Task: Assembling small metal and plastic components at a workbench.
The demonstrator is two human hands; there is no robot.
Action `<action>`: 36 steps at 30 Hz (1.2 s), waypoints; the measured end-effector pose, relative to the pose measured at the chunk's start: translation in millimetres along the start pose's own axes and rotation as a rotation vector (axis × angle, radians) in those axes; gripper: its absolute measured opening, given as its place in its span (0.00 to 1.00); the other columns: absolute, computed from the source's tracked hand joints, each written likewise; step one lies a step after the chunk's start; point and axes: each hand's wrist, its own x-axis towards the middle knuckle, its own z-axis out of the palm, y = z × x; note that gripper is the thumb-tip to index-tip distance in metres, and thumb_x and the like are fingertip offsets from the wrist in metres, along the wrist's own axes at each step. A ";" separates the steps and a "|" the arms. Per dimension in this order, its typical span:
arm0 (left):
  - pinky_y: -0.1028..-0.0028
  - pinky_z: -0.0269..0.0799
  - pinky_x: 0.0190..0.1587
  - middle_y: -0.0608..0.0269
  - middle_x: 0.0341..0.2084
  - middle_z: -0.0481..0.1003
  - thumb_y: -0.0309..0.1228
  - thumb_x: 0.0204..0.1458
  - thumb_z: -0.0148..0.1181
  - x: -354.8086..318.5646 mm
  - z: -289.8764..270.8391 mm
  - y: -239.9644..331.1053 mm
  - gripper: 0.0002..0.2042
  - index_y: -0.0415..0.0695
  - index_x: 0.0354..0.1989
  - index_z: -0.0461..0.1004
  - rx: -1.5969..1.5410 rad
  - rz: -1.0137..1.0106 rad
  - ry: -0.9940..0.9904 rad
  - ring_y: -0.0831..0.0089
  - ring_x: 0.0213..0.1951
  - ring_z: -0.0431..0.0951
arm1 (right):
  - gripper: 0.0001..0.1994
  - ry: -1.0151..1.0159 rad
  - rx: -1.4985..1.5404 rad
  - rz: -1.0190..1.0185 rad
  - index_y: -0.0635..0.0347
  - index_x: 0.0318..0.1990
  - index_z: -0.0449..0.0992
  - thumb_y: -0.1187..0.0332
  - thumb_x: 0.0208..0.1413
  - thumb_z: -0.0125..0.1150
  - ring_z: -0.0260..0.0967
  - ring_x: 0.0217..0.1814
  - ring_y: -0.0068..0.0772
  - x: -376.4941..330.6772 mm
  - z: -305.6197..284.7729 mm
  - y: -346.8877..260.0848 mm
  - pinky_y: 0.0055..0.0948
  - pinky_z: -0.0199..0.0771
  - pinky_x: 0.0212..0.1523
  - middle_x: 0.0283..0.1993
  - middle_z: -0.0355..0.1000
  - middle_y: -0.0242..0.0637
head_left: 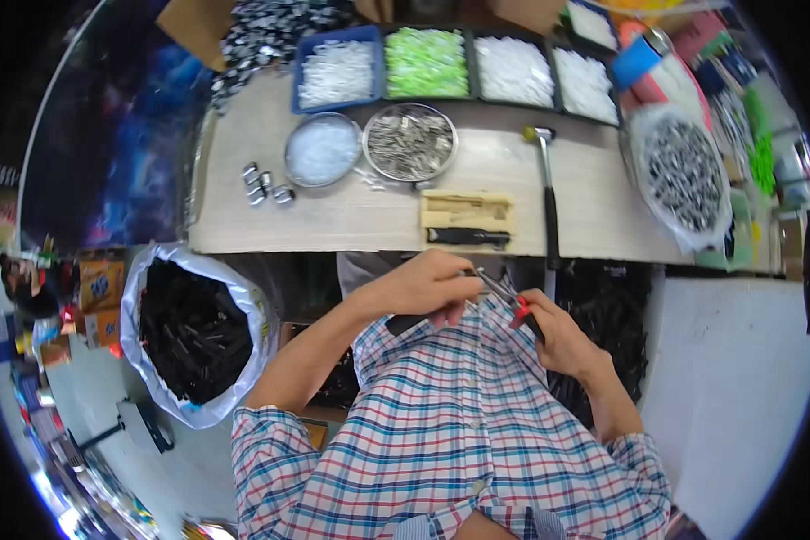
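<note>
A long wooden workbench runs across the upper half of the frame, its far edge lined with shallow trays of white and green plastic pieces. At lower left, a big silver sack stands open on the floor, filled with black parts. A clear bag of dark metal pieces bulges at the upper right end of the bench. Two round metal bowls sit side by side near the bench's middle, one holding pale pieces, the other grey metal ones. A hammer lies lengthwise right of centre, its head toward the trays. A small wooden block with a black piece along its near edge rests just left of the hammer.

Below the bench's near edge, at centre frame, a person in a checked shirt works close to the chest. The left hand is curled, fingers pinching a small part that is hidden by the knuckles, at the tip of the pliers. The right hand is clenched round the pliers' red handles, the metal nose pointing up and left toward the left hand. A few small metal clips lie loose at the bench's left end.
</note>
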 end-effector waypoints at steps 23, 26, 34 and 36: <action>0.74 0.74 0.43 0.61 0.38 0.79 0.17 0.57 0.61 37.6 24.9 -36.5 0.08 0.38 0.44 0.78 0.105 0.619 0.412 0.73 0.39 0.79 | 0.20 0.466 0.115 0.261 0.70 0.53 0.72 0.87 0.51 0.50 0.70 0.57 0.53 -5.1 50.3 33.4 0.32 0.70 0.56 0.59 0.66 0.51; 0.74 0.73 0.39 0.61 0.35 0.78 0.19 0.56 0.63 29.4 29.0 -16.6 0.08 0.40 0.44 0.78 0.406 0.516 0.600 0.72 0.36 0.78 | 0.20 0.474 0.116 0.245 0.70 0.53 0.72 0.88 0.50 0.50 0.70 0.58 0.54 -3.4 48.3 31.4 0.33 0.70 0.57 0.59 0.66 0.52; 0.69 0.77 0.36 0.61 0.35 0.77 0.26 0.44 0.69 73.3 8.2 0.2 0.14 0.40 0.41 0.79 1.164 0.749 0.667 0.62 0.37 0.79 | 0.22 0.496 0.004 0.190 0.72 0.53 0.70 0.90 0.47 0.52 0.69 0.58 0.58 0.6 43.2 25.8 0.35 0.71 0.57 0.59 0.66 0.53; 0.72 0.77 0.34 0.63 0.30 0.76 0.26 0.42 0.64 79.2 6.6 -5.2 0.13 0.38 0.39 0.78 1.407 0.708 0.625 0.66 0.36 0.77 | 0.23 0.502 -0.027 0.201 0.72 0.51 0.72 0.90 0.43 0.53 0.68 0.60 0.63 2.5 43.4 24.6 0.42 0.72 0.58 0.59 0.65 0.57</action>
